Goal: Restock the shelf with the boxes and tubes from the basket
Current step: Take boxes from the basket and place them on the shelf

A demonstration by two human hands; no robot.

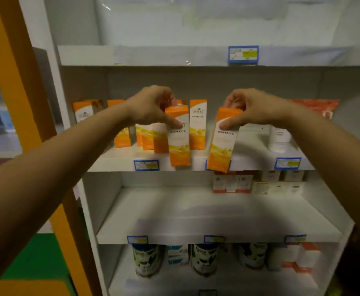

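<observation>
My left hand (153, 105) grips the top of a tall orange-and-white box (178, 142), held upright in front of the middle shelf (115, 162). My right hand (251, 107) grips the top of a second orange-and-white box (223, 144), tilted slightly, its bottom hanging past the shelf's front edge. Several matching orange boxes (198, 124) stand on the shelf behind and to the left. No basket is in view.
A white tube or bottle (278, 137) stands on the same shelf at the right, with a red package (322, 107) behind it. Small boxes (232, 181) line the shelf below. Tins (146, 260) fill the bottom shelf. An orange post (17, 82) stands at the left.
</observation>
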